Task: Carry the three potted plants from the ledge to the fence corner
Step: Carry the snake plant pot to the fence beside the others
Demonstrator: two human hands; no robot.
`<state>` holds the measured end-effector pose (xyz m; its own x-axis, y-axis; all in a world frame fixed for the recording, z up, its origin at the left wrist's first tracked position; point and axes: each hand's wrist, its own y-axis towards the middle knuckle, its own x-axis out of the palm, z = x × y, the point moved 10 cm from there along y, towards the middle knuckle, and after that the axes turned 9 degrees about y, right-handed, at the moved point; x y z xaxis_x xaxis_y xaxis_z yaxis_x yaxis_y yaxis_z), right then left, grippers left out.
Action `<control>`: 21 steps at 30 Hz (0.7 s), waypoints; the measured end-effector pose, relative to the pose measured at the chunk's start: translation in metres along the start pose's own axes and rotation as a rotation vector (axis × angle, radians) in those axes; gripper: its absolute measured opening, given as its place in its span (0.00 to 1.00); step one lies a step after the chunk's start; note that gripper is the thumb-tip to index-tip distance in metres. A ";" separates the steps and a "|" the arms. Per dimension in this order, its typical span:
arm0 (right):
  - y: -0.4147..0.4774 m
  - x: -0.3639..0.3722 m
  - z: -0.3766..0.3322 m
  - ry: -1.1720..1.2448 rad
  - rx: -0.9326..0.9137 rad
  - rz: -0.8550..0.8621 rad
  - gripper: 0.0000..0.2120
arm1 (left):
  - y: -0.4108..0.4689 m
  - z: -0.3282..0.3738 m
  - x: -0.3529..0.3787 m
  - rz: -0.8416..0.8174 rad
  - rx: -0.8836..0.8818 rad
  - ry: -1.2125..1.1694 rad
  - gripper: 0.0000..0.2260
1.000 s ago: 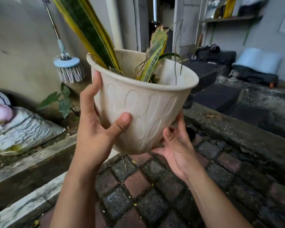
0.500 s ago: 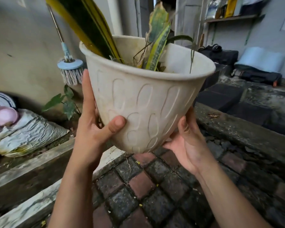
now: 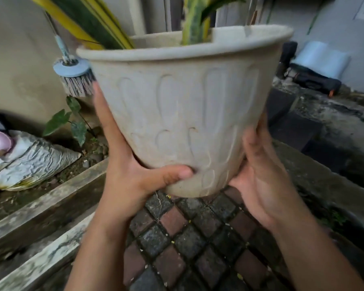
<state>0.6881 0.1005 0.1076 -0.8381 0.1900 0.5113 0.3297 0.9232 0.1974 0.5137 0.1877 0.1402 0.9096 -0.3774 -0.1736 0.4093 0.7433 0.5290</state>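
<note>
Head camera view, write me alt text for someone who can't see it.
Two bare hands hold a cream plastic pot of striped leaves up close to the camera, left hand and right hand gripping its lower sides. Below is brick paving; a brush leans on the wall behind.
</note>
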 end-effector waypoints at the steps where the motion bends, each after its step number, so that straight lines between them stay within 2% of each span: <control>1: -0.004 0.010 -0.018 -0.015 0.014 0.029 0.46 | 0.004 0.016 -0.003 -0.029 -0.024 0.021 0.75; 3: -0.007 0.040 -0.066 -0.042 0.034 0.078 0.45 | 0.019 0.057 -0.014 -0.088 -0.076 -0.015 0.73; 8: -0.010 0.149 -0.217 -0.056 0.102 0.169 0.47 | 0.080 0.204 -0.061 -0.067 -0.199 -0.116 0.71; 12: -0.026 0.238 -0.345 -0.073 0.103 0.268 0.47 | 0.129 0.337 -0.083 -0.162 -0.277 -0.221 0.68; 16: -0.063 0.291 -0.444 -0.062 0.111 0.399 0.50 | 0.168 0.461 -0.089 -0.319 -0.244 -0.255 0.68; 21: -0.125 0.316 -0.557 -0.100 -0.112 0.543 0.54 | 0.181 0.571 -0.062 -0.438 -0.100 -0.268 0.68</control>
<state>0.6241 -0.1415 0.7103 -0.5703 0.6642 0.4832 0.7651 0.6436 0.0184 0.4916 0.0303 0.7212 0.6070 -0.7832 -0.1349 0.7641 0.5284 0.3701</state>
